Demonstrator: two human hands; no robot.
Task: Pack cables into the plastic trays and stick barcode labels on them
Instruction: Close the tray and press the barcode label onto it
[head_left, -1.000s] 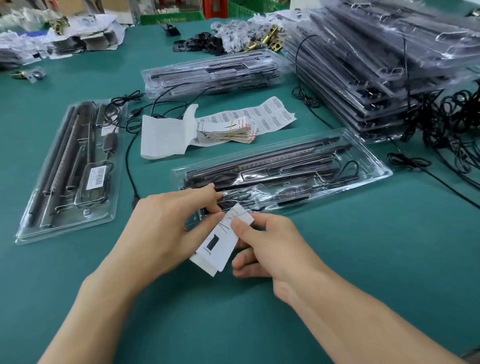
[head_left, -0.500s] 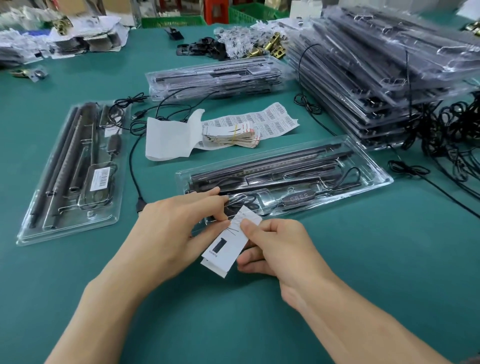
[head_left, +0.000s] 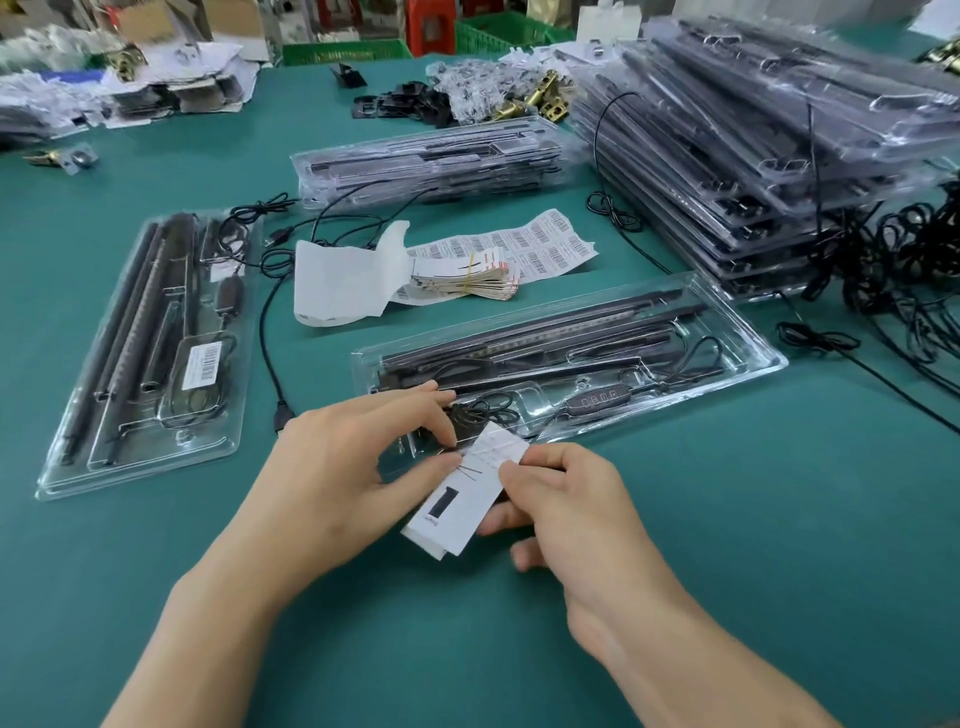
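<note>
The folded white slip (head_left: 465, 488), printed with a black bar and a few thin lines (its small print was too fine to read), was held tilted between the two hands, just over the green table (head_left: 727, 519). The left hand (head_left: 343, 467) pinched its upper left edge between thumb and forefinger. The right hand (head_left: 566, 499) pinched its right edge, thumb on top and curled fingers beneath.

Just beyond both hands lay a clear plastic tray (head_left: 748, 332), its near edge partly hidden by the slip. It held long black rods (head_left: 519, 338) along its far side, a coiled black cable (head_left: 478, 410) just past the left hand's fingers, and an inline controller (head_left: 597, 401) beyond the right hand.

Well to the left of the left hand lay a second tray (head_left: 135, 475) with rods, a cable and a barcode label (head_left: 204, 360) on top. Farther beyond the hands lay a sheet of barcode labels (head_left: 545, 244) and a banded bundle of slips (head_left: 467, 280), then a low stack of filled trays (head_left: 431, 156). Beyond and right of the right hand stood a taller stack (head_left: 779, 156), with loose black cables (head_left: 909, 260) beside it.
</note>
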